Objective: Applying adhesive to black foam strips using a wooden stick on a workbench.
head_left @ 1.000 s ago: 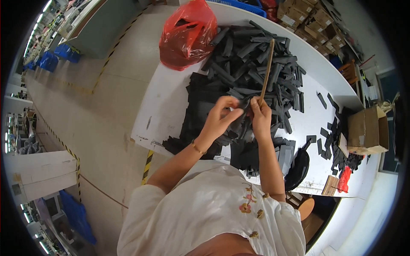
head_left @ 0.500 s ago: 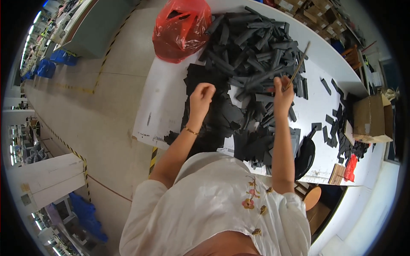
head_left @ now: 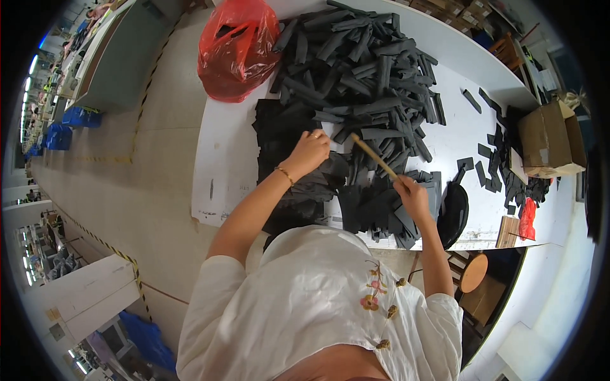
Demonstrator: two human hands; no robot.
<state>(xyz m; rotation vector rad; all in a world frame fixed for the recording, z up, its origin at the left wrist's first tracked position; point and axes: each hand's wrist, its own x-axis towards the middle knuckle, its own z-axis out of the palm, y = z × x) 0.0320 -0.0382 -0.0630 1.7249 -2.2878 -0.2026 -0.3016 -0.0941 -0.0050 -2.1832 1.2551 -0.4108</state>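
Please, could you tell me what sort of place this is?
Probably a workshop or small factory: a large heap of dark strips lies on a white worktable, yellow-and-black striped tape marks the ground, and another long bench stands at upper left.

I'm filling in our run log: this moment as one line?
right hand: holds thin tan stick | left hand: over flat black pieces, contact unclear | beyond: heaped dark-grey strips, shiny red plastic bag

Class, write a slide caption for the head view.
Right hand holding a stick, left hand over black pieces, red bag nearby.
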